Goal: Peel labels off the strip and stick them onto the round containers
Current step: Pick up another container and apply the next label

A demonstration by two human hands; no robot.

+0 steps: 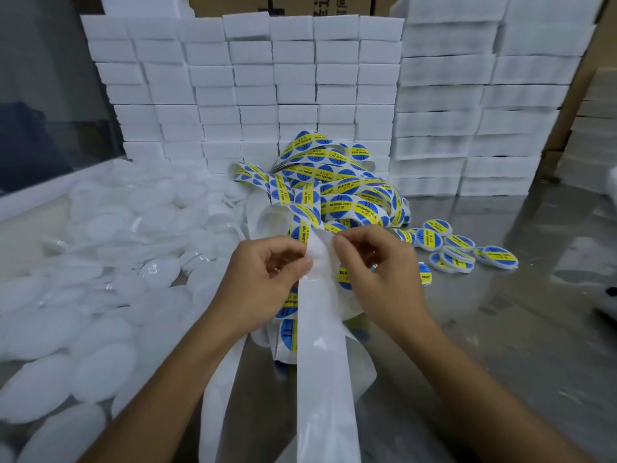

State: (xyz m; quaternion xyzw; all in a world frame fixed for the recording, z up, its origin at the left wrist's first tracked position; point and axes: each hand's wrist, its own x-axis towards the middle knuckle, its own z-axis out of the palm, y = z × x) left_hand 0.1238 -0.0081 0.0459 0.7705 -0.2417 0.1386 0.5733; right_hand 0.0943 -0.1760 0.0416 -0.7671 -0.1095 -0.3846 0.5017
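The fingers (302, 262) of the left hand (263, 279) are curled and pinch the left edge of the white backing strip (325, 345). The fingers (342, 245) of the right hand (384, 272) are curled and pinch the strip's right edge, just beside the left fingers. Below the fingers, the bare backing strip runs down toward the viewer. A blue-and-yellow label (345, 277) shows between the strip and the right palm; whether it is peeled free cannot be told. Just beyond the fingers lies a tangled heap of labelled strip (337, 185). Right of the right fingers, labelled round containers (460, 247) lie on the metal tabletop (500, 345). Left of the left fingers spreads a pile of plain white round containers (100, 262). Well beyond the fingers stand stacked white foam blocks (267, 78)
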